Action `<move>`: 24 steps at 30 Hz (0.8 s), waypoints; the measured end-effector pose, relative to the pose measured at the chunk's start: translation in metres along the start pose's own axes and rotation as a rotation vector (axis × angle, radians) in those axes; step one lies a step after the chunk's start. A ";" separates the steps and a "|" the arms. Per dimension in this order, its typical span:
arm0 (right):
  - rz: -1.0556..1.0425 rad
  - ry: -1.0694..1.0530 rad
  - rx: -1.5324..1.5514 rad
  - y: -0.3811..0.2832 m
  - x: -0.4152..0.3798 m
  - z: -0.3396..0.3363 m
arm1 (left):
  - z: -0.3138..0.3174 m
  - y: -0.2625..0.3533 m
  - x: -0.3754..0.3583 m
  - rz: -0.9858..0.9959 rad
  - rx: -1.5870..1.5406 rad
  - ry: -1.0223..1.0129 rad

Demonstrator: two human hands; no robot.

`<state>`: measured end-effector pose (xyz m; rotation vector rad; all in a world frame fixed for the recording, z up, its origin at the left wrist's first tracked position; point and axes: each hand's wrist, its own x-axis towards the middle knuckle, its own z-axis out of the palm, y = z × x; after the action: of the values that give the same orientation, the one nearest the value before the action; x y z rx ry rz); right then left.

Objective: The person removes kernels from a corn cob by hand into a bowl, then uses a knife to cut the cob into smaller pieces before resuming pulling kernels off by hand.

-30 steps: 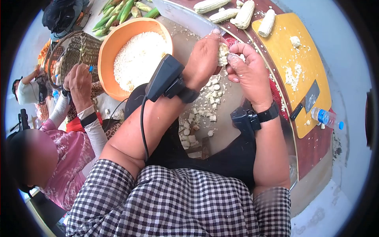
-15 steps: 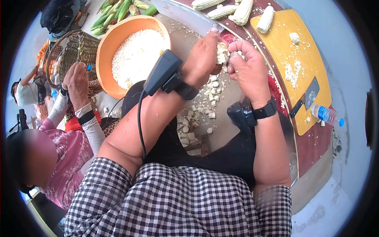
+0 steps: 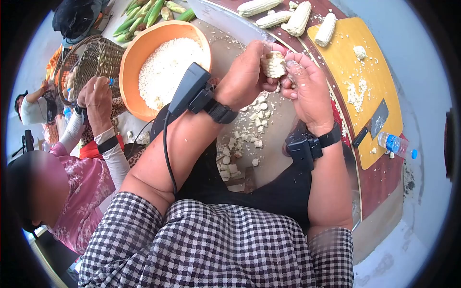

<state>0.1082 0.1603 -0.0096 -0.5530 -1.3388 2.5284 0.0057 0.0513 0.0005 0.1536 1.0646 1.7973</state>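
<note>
Gripped a short corn cob piece (image 3: 274, 64) in left hand (image 3: 247, 77), fingers closed round it above the metal tray (image 3: 225, 21); right hand (image 3: 309, 91) pressed fingertips against it. Orange bowl (image 3: 132, 62) of kernels nearby.

- The short pale piece of corn cob (image 3: 274, 64) now shows a broader, yellower face between the hands; a second ago only a narrow strip of white kernels was visible.
- The left hand (image 3: 246, 77) has rolled over the cob piece: its thumb, formerly stretched upward past the cob, now curls down against it.
- The right hand (image 3: 309, 93) has shifted slightly right and lower, its fingertips now pressed against the cob's right side rather than arched above it.
- The black wrist-worn device (image 3: 191, 90) on the left forearm sits further left and more upright.
- A neighbouring person's hand (image 3: 97, 98) beside the woven basket (image 3: 93, 62) has shifted slightly.
</note>
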 end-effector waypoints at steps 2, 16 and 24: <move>0.003 0.000 0.023 0.000 0.000 -0.001 | -0.002 0.000 0.000 0.011 -0.008 -0.057; 0.012 -0.002 -0.124 0.003 -0.001 0.018 | -0.007 0.004 -0.023 0.211 0.457 0.067; 0.091 -0.002 -0.224 0.012 0.007 0.035 | -0.036 -0.012 -0.020 0.549 0.781 0.219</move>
<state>0.0868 0.1299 -0.0029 -0.6687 -1.6456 2.4633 0.0052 0.0154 -0.0229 0.7982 1.9921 1.7825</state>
